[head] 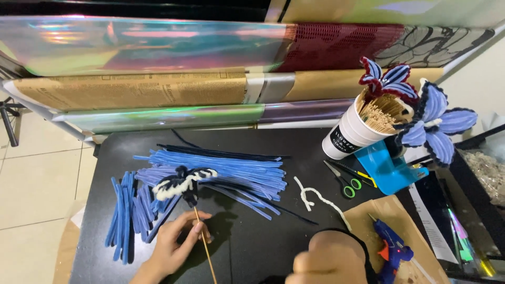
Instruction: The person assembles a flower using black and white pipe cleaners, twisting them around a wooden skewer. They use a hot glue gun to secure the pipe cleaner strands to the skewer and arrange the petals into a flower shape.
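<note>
Left hand is pinching the wooden stick, with the half-built pipe-cleaner flower just above it. Right hand looks balled into a fist, apparently empty. I'd grip low and steady so the petals don't twist.

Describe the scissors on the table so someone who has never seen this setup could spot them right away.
Start at the white paper cup full of wooden sticks on the right of the black table. Just below it, beside the blue tape dispenser, lie the small scissors. Their green finger loops and dark blades set them apart from the white pipe cleaner lying to their left.
</note>
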